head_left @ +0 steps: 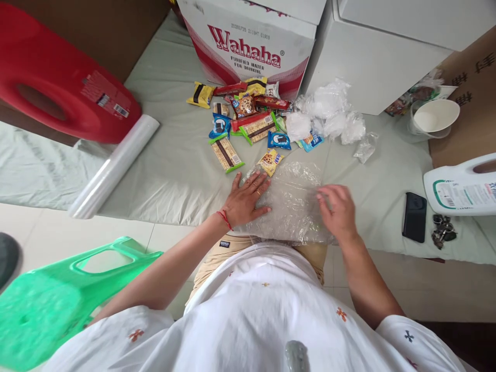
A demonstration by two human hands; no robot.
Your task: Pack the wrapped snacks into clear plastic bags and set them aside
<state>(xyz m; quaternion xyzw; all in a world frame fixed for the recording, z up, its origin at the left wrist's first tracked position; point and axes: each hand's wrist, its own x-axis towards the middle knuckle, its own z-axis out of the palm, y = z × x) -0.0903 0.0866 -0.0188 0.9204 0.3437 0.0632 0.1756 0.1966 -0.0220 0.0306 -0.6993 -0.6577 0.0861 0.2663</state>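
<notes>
A sheet of clear plastic wrap (294, 199) lies spread on the pale green cloth (174, 165) in front of me. My left hand (248, 199) rests flat on the sheet's left edge, fingers spread. My right hand (339, 212) is over the sheet's right edge, fingers curled and a little blurred; whether it pinches the film is unclear. Just beyond the sheet lies a pile of wrapped snacks (248, 116), the nearest a small yellow cookie packet (270, 161).
A roll of plastic wrap (114, 165) lies at left beside a red stool (58, 82). A Wahaha box (251, 46), crumpled clear film (329, 113), a white cup (434, 118), phone (414, 217), keys (443, 231), white jug (461, 188) and green stool (58, 294) surround me.
</notes>
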